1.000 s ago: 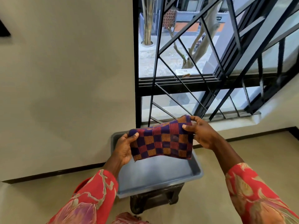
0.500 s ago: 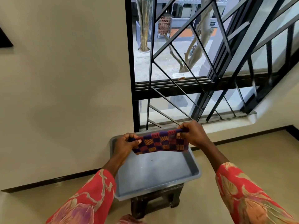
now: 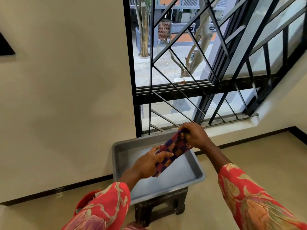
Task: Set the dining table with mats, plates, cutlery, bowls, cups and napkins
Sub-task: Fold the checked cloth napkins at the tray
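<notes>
A checkered napkin [image 3: 172,151] in purple, red and orange is folded into a narrow strip and held slantwise above a grey plastic tub [image 3: 197,165]. My left hand [image 3: 147,165] grips its lower near end with fingers laid over the cloth. My right hand [image 3: 195,135] pinches the upper far end. Nothing shows inside the tub below the napkin.
The tub rests on a small dark stool [image 3: 159,208] against a cream wall. A barred window [image 3: 199,72] with black metal grilles rises right behind it. Beige floor spreads to the right. A red object [image 3: 86,200] peeks out by my left sleeve.
The napkin went from a wide spread rectangle to a narrow folded strip. My left hand came forward and right, so the strip now runs diagonally instead of level.
</notes>
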{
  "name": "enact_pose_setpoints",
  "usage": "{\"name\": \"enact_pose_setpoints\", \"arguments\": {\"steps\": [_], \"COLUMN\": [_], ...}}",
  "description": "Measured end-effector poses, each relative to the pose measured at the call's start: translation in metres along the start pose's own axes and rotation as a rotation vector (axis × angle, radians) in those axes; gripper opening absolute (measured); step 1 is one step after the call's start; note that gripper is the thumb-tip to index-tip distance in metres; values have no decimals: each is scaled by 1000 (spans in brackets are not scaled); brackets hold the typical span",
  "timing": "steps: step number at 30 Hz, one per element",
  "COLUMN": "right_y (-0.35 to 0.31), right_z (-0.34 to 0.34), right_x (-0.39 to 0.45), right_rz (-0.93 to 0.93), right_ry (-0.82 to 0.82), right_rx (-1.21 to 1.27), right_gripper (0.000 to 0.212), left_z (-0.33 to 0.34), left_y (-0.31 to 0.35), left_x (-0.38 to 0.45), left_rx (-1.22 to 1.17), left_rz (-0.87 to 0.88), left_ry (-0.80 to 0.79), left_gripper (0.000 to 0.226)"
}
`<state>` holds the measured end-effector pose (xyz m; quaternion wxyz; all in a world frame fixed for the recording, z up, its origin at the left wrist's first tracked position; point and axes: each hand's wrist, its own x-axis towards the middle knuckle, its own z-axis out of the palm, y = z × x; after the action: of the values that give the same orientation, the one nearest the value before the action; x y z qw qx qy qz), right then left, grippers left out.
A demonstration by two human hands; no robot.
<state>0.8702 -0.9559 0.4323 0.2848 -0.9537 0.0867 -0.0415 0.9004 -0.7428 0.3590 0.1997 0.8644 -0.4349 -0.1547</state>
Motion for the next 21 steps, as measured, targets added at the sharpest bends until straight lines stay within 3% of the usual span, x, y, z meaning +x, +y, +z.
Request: {"name": "enact_pose_setpoints", "arguments": {"steps": [3, 6, 10, 12, 15, 18, 21], "right_y": [-3, 0, 6, 10, 19, 14, 4], "right_z": [0, 7, 20, 29, 51, 70, 83], "right_x": [-3, -8, -27, -41, -67, -89, -101], "right_rz": [-11, 15, 247, 479, 722, 783, 810], "right_ry": [-32, 53, 207, 127, -141, -232, -43], "right_rx": [4, 20, 322, 574, 781, 1006, 1134], "right_gripper": [13, 23, 50, 60, 73, 51, 50], "left_z": [-4, -9, -17, -21, -27, -30, -29], "left_y": [13, 26, 34, 36, 35, 28, 16], "left_x": [0, 0, -6, -9, -14, -22, -35], "left_rx": [15, -47, -293, -420, -594, -776, -951], "left_rz": [2, -24, -76, -92, -113, -135, -198], "left_ry": [-133, -190, -232, -223, -239, -248, -197], "left_gripper": [87, 96, 98, 96, 96, 96, 94]}}
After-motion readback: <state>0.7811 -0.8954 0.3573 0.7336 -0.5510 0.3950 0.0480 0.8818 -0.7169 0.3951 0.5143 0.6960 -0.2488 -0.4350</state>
